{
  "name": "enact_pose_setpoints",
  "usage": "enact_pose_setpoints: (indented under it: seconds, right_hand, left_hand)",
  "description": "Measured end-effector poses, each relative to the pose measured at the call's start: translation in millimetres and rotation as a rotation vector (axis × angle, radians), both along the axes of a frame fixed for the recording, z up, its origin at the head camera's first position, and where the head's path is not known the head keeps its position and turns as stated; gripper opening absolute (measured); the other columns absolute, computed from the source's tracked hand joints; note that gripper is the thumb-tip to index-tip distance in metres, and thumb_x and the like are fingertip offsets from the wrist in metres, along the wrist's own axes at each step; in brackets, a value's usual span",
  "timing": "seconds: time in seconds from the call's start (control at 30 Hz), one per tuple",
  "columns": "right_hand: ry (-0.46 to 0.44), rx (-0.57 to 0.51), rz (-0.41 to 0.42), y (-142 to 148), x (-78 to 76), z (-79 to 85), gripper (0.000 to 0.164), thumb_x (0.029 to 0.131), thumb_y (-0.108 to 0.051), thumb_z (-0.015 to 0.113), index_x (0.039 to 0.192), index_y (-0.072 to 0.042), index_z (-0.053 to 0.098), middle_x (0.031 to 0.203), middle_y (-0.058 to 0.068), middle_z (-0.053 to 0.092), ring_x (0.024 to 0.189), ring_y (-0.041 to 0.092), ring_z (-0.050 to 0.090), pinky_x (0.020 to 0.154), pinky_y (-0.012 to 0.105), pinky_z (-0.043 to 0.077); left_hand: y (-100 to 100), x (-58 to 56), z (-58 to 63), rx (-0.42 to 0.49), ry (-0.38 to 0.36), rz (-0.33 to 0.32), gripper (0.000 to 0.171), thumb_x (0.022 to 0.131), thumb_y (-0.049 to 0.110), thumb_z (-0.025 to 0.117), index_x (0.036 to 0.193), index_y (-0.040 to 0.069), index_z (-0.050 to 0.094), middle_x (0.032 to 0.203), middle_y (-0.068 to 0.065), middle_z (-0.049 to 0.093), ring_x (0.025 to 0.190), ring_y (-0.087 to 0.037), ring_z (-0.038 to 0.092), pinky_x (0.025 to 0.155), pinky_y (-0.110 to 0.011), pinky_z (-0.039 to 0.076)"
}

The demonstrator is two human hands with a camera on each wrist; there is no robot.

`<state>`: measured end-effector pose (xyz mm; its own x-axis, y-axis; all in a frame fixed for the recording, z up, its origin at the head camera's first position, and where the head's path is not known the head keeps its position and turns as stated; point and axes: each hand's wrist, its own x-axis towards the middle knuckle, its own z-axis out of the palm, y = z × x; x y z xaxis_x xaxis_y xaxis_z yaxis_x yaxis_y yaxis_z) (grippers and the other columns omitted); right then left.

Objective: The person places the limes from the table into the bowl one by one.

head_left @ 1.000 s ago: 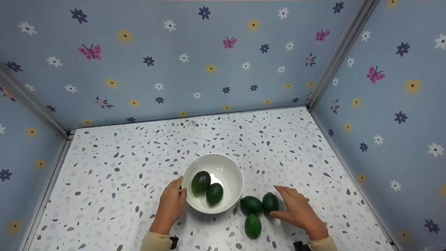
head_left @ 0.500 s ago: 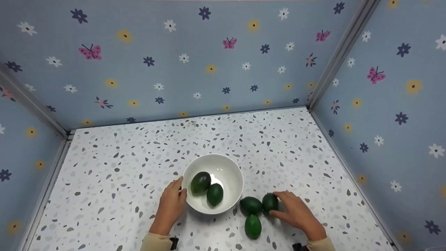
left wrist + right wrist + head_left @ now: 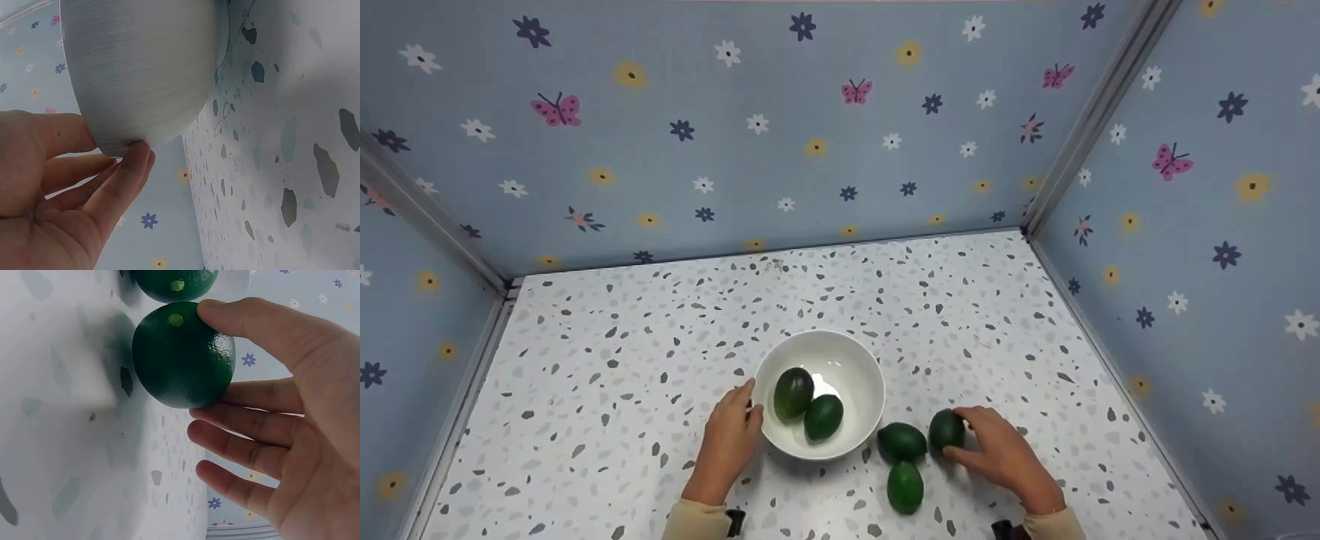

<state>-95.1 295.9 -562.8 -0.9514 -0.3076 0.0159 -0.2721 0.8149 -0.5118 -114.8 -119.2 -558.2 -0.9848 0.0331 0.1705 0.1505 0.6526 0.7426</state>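
Note:
My left hand (image 3: 729, 435) holds the left side of a white bowl (image 3: 864, 375), thumb and fingers set against its wall near the rim. Inside the bowl lie a large dark green avocado with a purplish tint (image 3: 793, 394) and a smaller green avocado (image 3: 823, 418). To the right, my right hand (image 3: 996, 450) grips a dark green avocado (image 3: 946, 432) between thumb and fingers. The right wrist view shows a pale stem spot on that avocado (image 3: 180, 360), and the ring and little fingers extended below it. In the left wrist view, fingertips meet the bowl's outer wall (image 3: 146, 67).
Between the bowl and my right hand lie another dark green avocado (image 3: 901, 442) and a brighter green fruit (image 3: 905, 487), close together. All stand on a white speckled table (image 3: 660, 330). Blue flower-patterned panels (image 3: 780, 90) enclose the back and sides.
My right hand's fingers have closed around the rightmost avocado. It has shifted slightly right, leaving a small gap from its neighbour. The left hand and bowl have stayed put.

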Motion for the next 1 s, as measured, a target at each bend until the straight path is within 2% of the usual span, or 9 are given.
enact_pose_setpoints:
  seconds: [0.17,0.37,0.6,0.7,0.83,1.0]
  right_hand:
    - [0.014,-0.045,0.004,0,-5.9,9.7,0.06,0.087,-0.036,0.079,0.13,0.001,0.06,0.12,0.011,0.063,0.107,0.031,0.061,0.087,0.048,0.053]
    - [0.107,-0.055,0.018,-12,-19.7,29.0,0.058,0.085,-0.032,0.082,0.13,-0.001,0.062,0.123,0.011,0.063,0.11,0.029,0.061,0.087,0.046,0.054]
    - [0.292,-0.064,0.132,-41,-44.8,56.1,0.06,0.084,-0.03,0.084,0.131,-0.002,0.062,0.124,0.011,0.062,0.11,0.024,0.061,0.087,0.041,0.056]
    - [0.328,-0.047,0.184,-58,-55.5,63.8,0.06,0.084,-0.031,0.084,0.131,-0.003,0.062,0.123,0.01,0.062,0.11,0.023,0.061,0.087,0.039,0.056]
    - [0.29,-0.006,0.234,-82,-67.2,67.1,0.06,0.085,-0.035,0.082,0.133,-0.005,0.061,0.124,0.009,0.062,0.112,0.023,0.06,0.089,0.04,0.055]
    - [0.231,0.04,0.294,-106,-78.7,60.2,0.058,0.085,-0.035,0.081,0.131,-0.005,0.061,0.123,0.01,0.062,0.112,0.025,0.06,0.09,0.041,0.054]
  left_hand:
    - [0,0.3,0.8,-0.005,-0.004,0.006,0.043,0.097,-0.001,0.06,0.138,-0.012,0.051,0.124,-0.027,0.059,0.113,-0.042,0.058,0.092,-0.048,0.054]
    - [0,0.5,0.9,-0.002,-0.001,0.006,0.043,0.097,-0.001,0.06,0.138,-0.012,0.051,0.124,-0.028,0.059,0.114,-0.042,0.058,0.094,-0.05,0.053]
    - [0,0.0,0.6,-0.01,-0.01,0.01,0.044,0.097,0.001,0.06,0.138,-0.012,0.051,0.127,-0.029,0.058,0.117,-0.044,0.056,0.098,-0.054,0.049]
    - [0,-0.5,0.7,-0.008,-0.02,0.012,0.044,0.098,0.001,0.06,0.138,-0.012,0.051,0.127,-0.028,0.058,0.117,-0.044,0.056,0.098,-0.053,0.049]
    - [0,-0.7,0.6,-0.005,-0.015,0.008,0.044,0.098,0.0,0.06,0.138,-0.013,0.051,0.126,-0.028,0.058,0.115,-0.043,0.057,0.094,-0.05,0.052]
    - [-1,-0.1,-0.2,-0.012,0.002,0.005,0.043,0.098,0.0,0.06,0.138,-0.013,0.051,0.125,-0.028,0.059,0.114,-0.042,0.058,0.092,-0.048,0.054]
